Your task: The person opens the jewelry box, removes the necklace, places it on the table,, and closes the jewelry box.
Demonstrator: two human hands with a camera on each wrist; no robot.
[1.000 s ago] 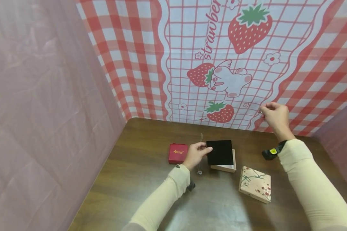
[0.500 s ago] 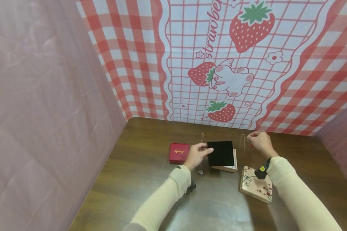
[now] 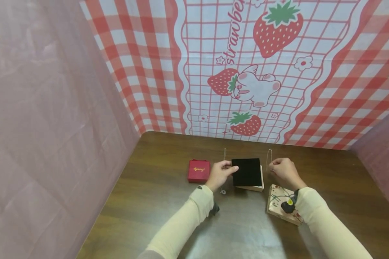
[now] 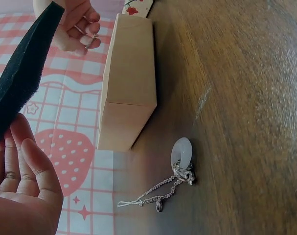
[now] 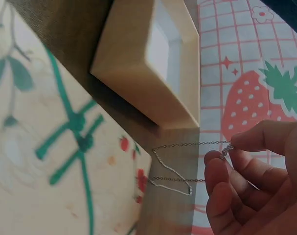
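Observation:
My left hand [image 3: 218,175] pinches the edge of a flat black box insert [image 3: 246,172] and holds it raised over an open cream box [image 4: 128,63]. To the right of that box, low over the table, my right hand [image 3: 285,171] has a thin chain necklace [image 5: 175,144] between thumb and fingertips. A loop of it trails away from the fingers. Near my left hand, a second silver necklace with a white ring pendant [image 4: 181,152] lies on the wood. The right wrist view shows the pale interior of the box, its walls upright.
A red box [image 3: 199,171] with gold lettering stands left of my left hand. The floral box lid [image 3: 275,205] lies below my right wrist, partly covered by the wrist camera [image 3: 288,205]. A strawberry-print cloth [image 3: 162,72] hangs behind the wooden table [image 3: 142,172].
My right hand has come down and left from the upper right, carrying the necklace to beside the cream box. The left hand and the insert have stayed nearly still.

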